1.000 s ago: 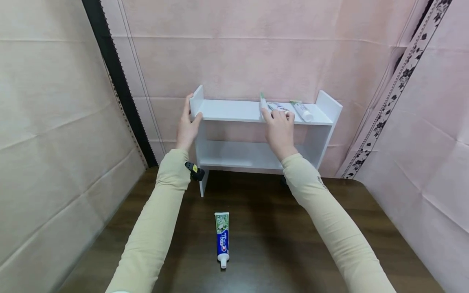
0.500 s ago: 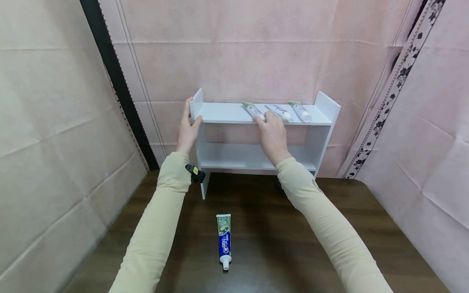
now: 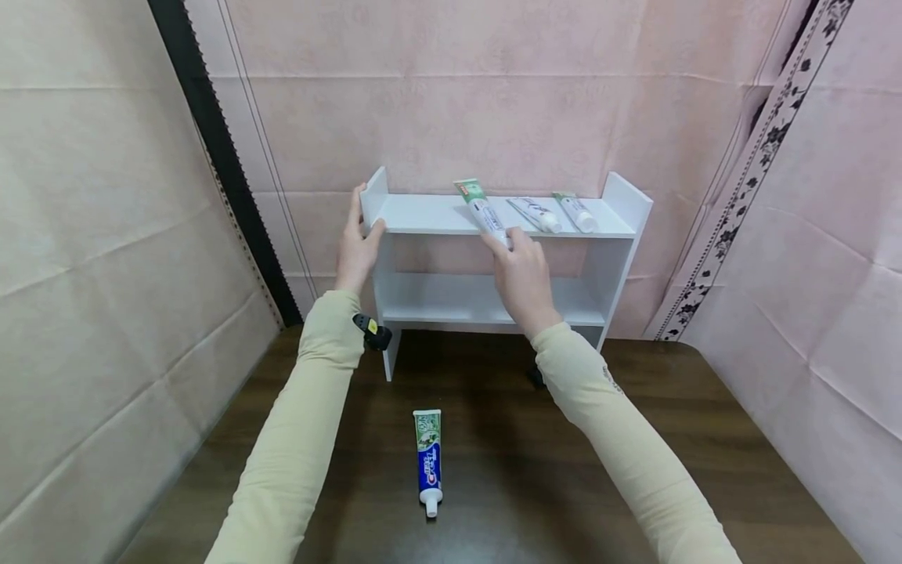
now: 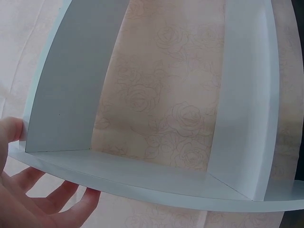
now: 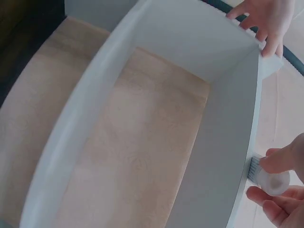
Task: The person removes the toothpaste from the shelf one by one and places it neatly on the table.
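Observation:
My left hand (image 3: 358, 251) grips the left side panel of a small white two-tier shelf (image 3: 423, 215); in the left wrist view the thumb is at the front edge and the fingers (image 4: 66, 197) lie along the outer side. My right hand (image 3: 523, 276) pinches a white and green toothpaste tube (image 3: 482, 210) near its capped end, over the front edge of the top board. The tube slants back and left, green tail end raised. In the right wrist view its round white cap (image 5: 274, 182) sits between thumb and fingers.
Right of the held tube, two more pale tubes, a middle tube (image 3: 537, 215) and a right tube (image 3: 575, 212), lie on the top board. A blue and green Crest toothpaste tube (image 3: 428, 458) lies on the dark wooden table (image 3: 535, 470), cap toward me. Pinkish cloth (image 3: 493, 117) hangs behind.
My right hand has carried its tube leftward along the top board, uncovering the middle tube. The tube went from upright to nearly flat, and now its tail is raised again. My left hand stays put.

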`<state>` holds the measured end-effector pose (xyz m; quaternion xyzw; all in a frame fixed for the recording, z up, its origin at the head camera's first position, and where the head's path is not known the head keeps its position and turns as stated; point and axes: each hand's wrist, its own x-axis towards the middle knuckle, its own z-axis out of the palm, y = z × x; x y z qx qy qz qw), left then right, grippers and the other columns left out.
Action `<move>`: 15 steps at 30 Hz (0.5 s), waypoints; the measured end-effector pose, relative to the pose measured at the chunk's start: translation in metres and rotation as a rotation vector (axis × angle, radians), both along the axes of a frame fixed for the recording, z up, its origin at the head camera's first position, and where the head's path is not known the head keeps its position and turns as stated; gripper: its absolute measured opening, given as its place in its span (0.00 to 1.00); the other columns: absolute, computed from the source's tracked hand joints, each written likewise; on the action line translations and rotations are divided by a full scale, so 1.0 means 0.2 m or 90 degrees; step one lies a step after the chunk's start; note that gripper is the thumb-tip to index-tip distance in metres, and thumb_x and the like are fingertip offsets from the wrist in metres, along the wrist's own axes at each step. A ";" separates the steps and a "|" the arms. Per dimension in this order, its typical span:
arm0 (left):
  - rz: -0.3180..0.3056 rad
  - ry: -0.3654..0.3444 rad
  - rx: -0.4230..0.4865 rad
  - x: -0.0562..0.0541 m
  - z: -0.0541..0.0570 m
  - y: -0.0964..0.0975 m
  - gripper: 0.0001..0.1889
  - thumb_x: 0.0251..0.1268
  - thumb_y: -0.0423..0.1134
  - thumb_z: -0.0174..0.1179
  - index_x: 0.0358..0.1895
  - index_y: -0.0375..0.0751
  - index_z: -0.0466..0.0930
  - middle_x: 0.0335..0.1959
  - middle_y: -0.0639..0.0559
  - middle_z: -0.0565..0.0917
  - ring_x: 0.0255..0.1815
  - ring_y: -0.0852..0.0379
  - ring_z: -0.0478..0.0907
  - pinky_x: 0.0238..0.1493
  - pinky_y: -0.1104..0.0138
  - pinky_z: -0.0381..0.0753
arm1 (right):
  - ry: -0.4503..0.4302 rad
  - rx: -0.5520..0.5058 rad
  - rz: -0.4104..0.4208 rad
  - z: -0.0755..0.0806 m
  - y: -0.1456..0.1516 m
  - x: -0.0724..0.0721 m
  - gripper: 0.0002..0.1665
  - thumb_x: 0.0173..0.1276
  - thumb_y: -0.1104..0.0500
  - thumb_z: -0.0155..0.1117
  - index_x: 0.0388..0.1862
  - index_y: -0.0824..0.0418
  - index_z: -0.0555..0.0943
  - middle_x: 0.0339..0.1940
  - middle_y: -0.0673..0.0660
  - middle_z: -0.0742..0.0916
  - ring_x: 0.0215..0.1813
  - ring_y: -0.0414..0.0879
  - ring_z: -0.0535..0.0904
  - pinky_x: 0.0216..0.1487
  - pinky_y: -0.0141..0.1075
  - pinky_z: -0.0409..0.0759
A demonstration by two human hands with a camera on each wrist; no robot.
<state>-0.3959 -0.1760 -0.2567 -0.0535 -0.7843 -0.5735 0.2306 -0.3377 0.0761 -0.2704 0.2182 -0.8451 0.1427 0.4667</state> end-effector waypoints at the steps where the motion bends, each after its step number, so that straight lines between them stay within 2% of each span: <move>1: 0.000 0.001 0.001 0.00 0.00 0.00 0.33 0.74 0.45 0.48 0.73 0.82 0.46 0.76 0.49 0.61 0.71 0.46 0.64 0.63 0.49 0.70 | 0.002 0.001 0.010 -0.01 0.00 0.01 0.19 0.66 0.69 0.59 0.54 0.58 0.83 0.47 0.68 0.82 0.40 0.62 0.79 0.41 0.48 0.74; 5: 0.006 0.004 0.001 0.01 0.02 -0.02 0.33 0.75 0.45 0.47 0.73 0.82 0.45 0.77 0.50 0.60 0.71 0.46 0.64 0.63 0.48 0.70 | -0.006 -0.001 0.054 -0.04 -0.01 0.04 0.21 0.65 0.71 0.59 0.55 0.58 0.82 0.49 0.68 0.82 0.45 0.61 0.79 0.44 0.49 0.74; 8: 0.014 0.009 -0.009 0.01 0.02 -0.01 0.32 0.75 0.44 0.47 0.74 0.80 0.46 0.77 0.49 0.60 0.71 0.46 0.64 0.63 0.47 0.70 | -0.025 -0.033 0.079 -0.07 0.00 0.07 0.21 0.66 0.70 0.58 0.55 0.57 0.83 0.51 0.67 0.81 0.49 0.60 0.79 0.49 0.51 0.75; 12: 0.017 0.013 -0.020 0.02 0.02 0.00 0.32 0.74 0.43 0.48 0.75 0.75 0.47 0.76 0.47 0.61 0.71 0.45 0.65 0.63 0.47 0.70 | -0.043 -0.072 0.094 -0.10 0.03 0.12 0.19 0.68 0.68 0.58 0.55 0.56 0.84 0.51 0.65 0.82 0.50 0.60 0.79 0.53 0.53 0.75; 15: 0.018 0.006 -0.015 0.03 0.01 0.00 0.32 0.74 0.43 0.48 0.74 0.76 0.47 0.76 0.49 0.61 0.71 0.45 0.65 0.63 0.47 0.70 | -0.045 -0.070 0.092 -0.12 0.04 0.17 0.17 0.69 0.67 0.59 0.54 0.56 0.84 0.51 0.64 0.82 0.50 0.59 0.79 0.51 0.54 0.78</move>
